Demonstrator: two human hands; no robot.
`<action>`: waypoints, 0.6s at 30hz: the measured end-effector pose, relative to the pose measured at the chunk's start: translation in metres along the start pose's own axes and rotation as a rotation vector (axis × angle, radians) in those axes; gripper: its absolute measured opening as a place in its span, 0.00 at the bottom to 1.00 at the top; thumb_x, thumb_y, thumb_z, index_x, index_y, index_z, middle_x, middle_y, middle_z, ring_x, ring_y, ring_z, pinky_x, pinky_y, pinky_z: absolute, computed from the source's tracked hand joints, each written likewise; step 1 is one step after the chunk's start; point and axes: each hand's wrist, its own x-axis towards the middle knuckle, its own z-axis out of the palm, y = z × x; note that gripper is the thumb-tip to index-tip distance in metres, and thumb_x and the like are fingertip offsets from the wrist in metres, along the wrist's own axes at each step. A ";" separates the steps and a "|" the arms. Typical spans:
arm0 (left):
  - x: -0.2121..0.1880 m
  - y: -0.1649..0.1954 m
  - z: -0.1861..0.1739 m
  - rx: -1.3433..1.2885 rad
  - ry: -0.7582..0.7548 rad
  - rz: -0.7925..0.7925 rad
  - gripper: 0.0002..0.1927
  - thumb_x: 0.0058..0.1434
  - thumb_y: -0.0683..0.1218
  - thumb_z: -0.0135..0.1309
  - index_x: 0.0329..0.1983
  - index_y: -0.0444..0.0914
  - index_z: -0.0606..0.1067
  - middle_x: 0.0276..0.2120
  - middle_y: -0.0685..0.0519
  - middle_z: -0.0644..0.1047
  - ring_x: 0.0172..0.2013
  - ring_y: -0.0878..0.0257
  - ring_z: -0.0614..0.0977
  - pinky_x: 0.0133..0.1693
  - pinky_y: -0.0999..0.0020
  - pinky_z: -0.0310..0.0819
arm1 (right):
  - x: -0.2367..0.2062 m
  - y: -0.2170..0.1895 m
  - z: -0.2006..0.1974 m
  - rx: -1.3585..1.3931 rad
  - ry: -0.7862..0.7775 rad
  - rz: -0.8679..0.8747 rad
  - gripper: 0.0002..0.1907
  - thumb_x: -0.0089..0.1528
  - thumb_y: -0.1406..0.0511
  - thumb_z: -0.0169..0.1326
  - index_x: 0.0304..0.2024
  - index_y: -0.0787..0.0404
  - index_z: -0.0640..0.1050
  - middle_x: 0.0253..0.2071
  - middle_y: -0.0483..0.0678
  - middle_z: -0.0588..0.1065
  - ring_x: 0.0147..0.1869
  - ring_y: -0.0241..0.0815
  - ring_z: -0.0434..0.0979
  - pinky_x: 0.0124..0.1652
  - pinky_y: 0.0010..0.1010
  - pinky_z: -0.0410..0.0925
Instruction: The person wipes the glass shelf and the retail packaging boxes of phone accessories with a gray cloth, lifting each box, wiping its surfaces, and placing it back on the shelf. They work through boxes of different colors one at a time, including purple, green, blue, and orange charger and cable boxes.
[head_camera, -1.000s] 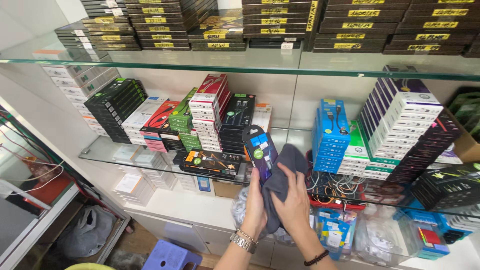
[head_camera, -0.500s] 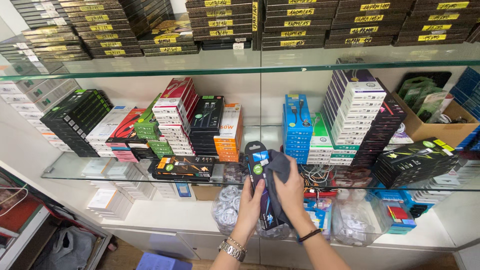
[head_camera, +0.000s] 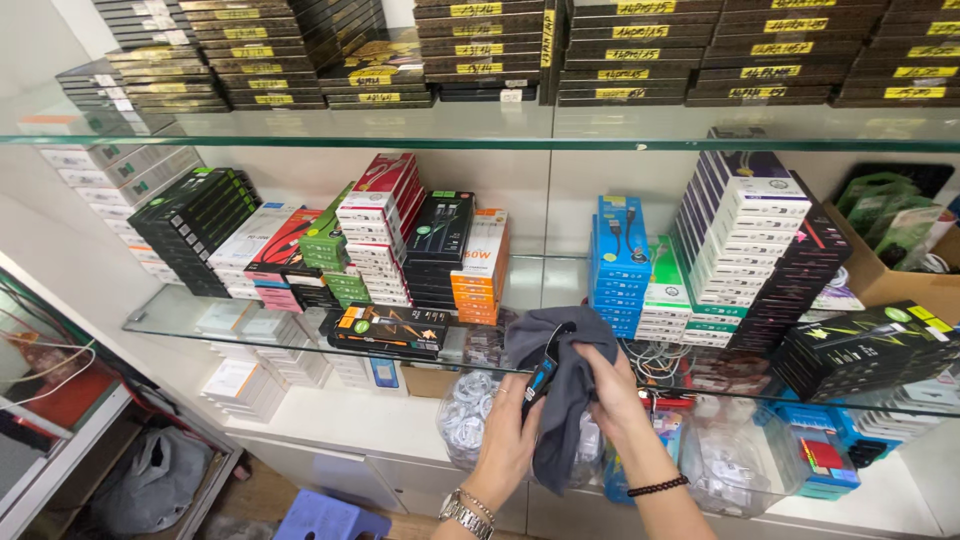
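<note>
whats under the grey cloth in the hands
A dark, slim packet with a blue edge shows at the fold of the grey cloth, gripped between the left hand and right hand. Most of the packet is covered.

Both hands (head_camera: 560, 410) wrap a grey cloth (head_camera: 565, 385) around a dark box (head_camera: 541, 377).

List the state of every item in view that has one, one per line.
Left hand: closed around a slim dark packaged item.
Right hand: gripping the grey cloth, pressed to the item.
Slim dark packaged item: upright, partly wrapped by the cloth.
Grey cloth: bunched, draped down between the hands.
Black flat box: lying flat on the glass shelf.
Blue boxes: stacked, closed.
Cardboard box: open, holding green packets.
</note>
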 end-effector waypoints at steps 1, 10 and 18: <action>-0.001 -0.001 0.002 -0.012 0.002 -0.010 0.14 0.68 0.42 0.50 0.56 0.33 0.69 0.49 0.40 0.74 0.51 0.42 0.76 0.52 0.57 0.70 | 0.002 0.009 -0.003 0.056 0.042 -0.011 0.26 0.61 0.69 0.54 0.63 0.61 0.72 0.53 0.45 0.77 0.55 0.39 0.77 0.52 0.33 0.71; 0.060 -0.016 -0.015 -0.240 0.307 -0.272 0.19 0.72 0.53 0.43 0.52 0.32 0.69 0.47 0.38 0.78 0.49 0.45 0.80 0.51 0.57 0.71 | -0.041 0.091 0.008 -0.595 -0.041 -0.377 0.35 0.55 0.71 0.63 0.63 0.66 0.64 0.55 0.51 0.75 0.58 0.41 0.75 0.55 0.31 0.67; 0.047 -0.015 0.005 -0.380 0.252 -0.227 0.19 0.72 0.53 0.44 0.53 0.33 0.70 0.47 0.43 0.80 0.48 0.56 0.81 0.50 0.63 0.72 | -0.012 0.065 0.012 -0.553 -0.014 -0.404 0.33 0.56 0.70 0.62 0.63 0.64 0.66 0.53 0.51 0.77 0.55 0.39 0.76 0.53 0.30 0.70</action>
